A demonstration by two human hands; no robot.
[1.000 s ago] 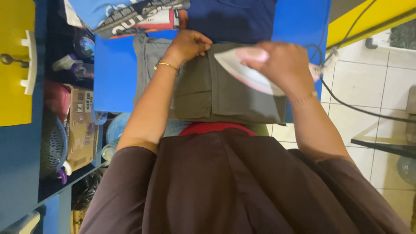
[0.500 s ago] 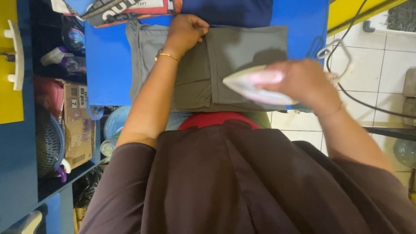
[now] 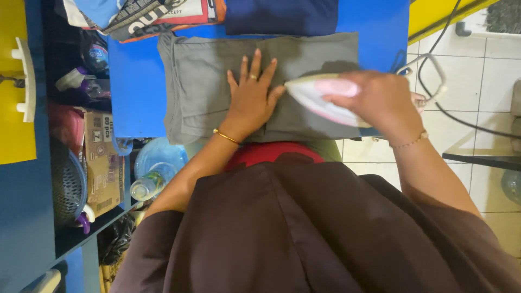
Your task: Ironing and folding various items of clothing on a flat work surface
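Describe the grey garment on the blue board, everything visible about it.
The grey garment is plain woven-looking cloth, folded into a flat rectangle with seams and layered edges showing at its left side. It lies across the blue ironing board, its near edge at the board's edge. The left hand presses flat on its middle; the pink-and-white iron, held by the right hand, rests on its right half.

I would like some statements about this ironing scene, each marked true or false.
1. The left hand lies flat on the grey garment. True.
2. The right hand holds a black iron. False: the iron is pink and white.
3. The board under the garment is blue. True.
4. The left wrist is bare. False: it wears a gold bangle.
5. A folded dark blue cloth lies beyond the garment. True.
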